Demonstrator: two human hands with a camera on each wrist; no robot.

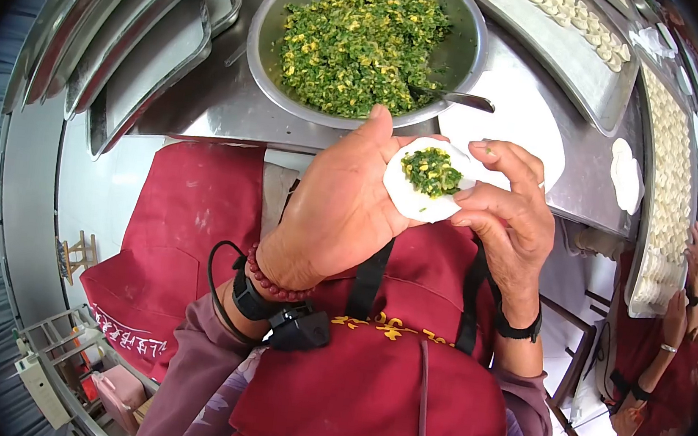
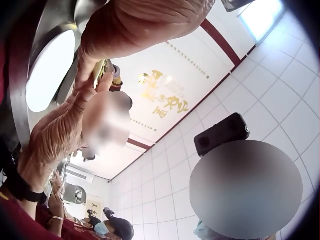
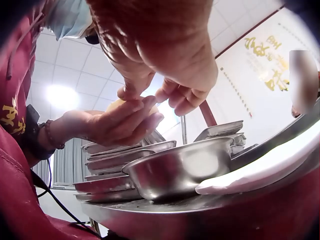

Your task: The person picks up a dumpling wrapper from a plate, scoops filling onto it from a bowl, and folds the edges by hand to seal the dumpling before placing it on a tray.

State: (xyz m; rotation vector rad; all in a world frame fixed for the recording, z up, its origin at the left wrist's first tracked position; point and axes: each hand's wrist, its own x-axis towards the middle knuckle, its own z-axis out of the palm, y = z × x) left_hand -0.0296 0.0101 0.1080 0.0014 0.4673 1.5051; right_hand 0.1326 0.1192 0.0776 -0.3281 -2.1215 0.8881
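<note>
A round white dough wrapper [image 1: 407,192] lies flat across the fingers of the left hand [image 1: 338,204], palm up, with a mound of chopped green and yellow filling [image 1: 432,172] on it. The right hand [image 1: 512,222] pinches the wrapper's right edge between thumb and finger. In the left wrist view the right hand [image 2: 55,135] meets the wrapper's edge beside the left hand [image 2: 140,25]. In the right wrist view the left hand [image 3: 122,122] is under the right hand [image 3: 160,50]; the filling is hidden there.
Beyond the hands stands a steel bowl [image 1: 257,38] of filling with a spoon [image 1: 467,101]. Right of it lies a white sheet or dough stack [image 1: 512,124]. Stacked trays [image 1: 158,53] are at the left; trays of shaped dumplings [image 1: 665,166] at the right, near another person's arm [image 1: 657,361].
</note>
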